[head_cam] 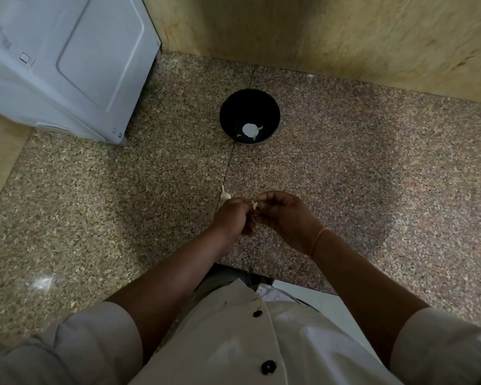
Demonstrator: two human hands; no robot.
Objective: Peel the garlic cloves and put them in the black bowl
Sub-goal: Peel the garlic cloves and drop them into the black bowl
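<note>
Clove peeling, centre frame.
Left grip (pixel 231 215) and right grip (pixel 285 215) pinch garlic clove (pixel 255 205); a slip could drop it short of black bowl (pixel 228 107).

Home kitchen: granite counter (pixel 95 204), white appliance (pixel 67 56)

Pinching a garlic clove (pixel 255 205) between left hand (pixel 229 218) and right hand (pixel 286 218) over the counter (pixel 95 204), black bowl (pixel 247 104) further back with maybe peeled bits (pixel 250 130) inside.
</note>
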